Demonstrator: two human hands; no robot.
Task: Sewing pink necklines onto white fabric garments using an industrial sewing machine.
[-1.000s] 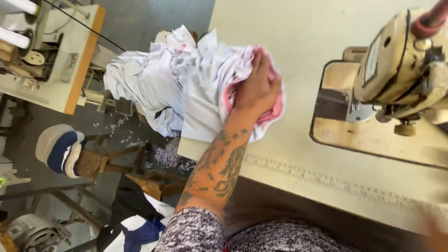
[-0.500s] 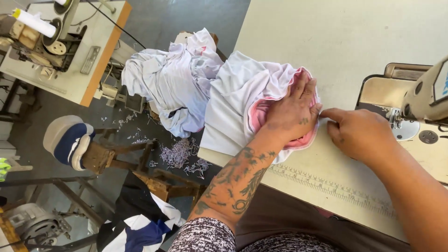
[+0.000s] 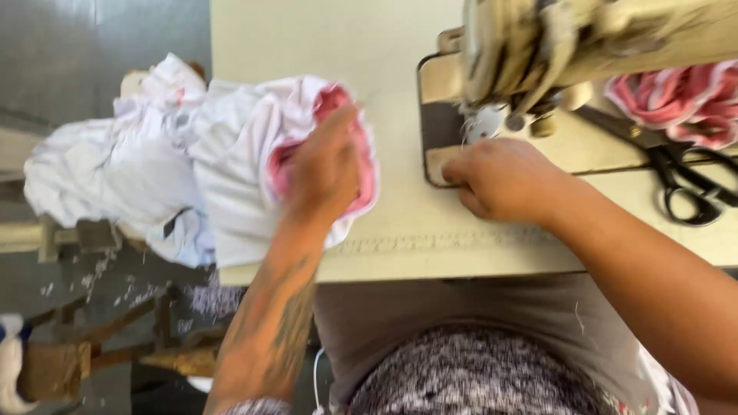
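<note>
My left hand lies flat on a bunched white and pink garment at the left part of the cream sewing table, gripping its pink-lined edge. My right hand rests on the table with curled fingers, right in front of the sewing machine, close to the needle plate. Whether the right hand pinches anything is hidden by the fingers.
Black scissors lie on the table at the right. Behind them sits more pink and white fabric. A heap of white cloth hangs off the table's left side over a wooden stand. The floor shows scraps.
The view has swung right, bringing the sewing machine overhead. My right hand has moved from the garment's edge to the needle plate. My left hand stays on the garment.
</note>
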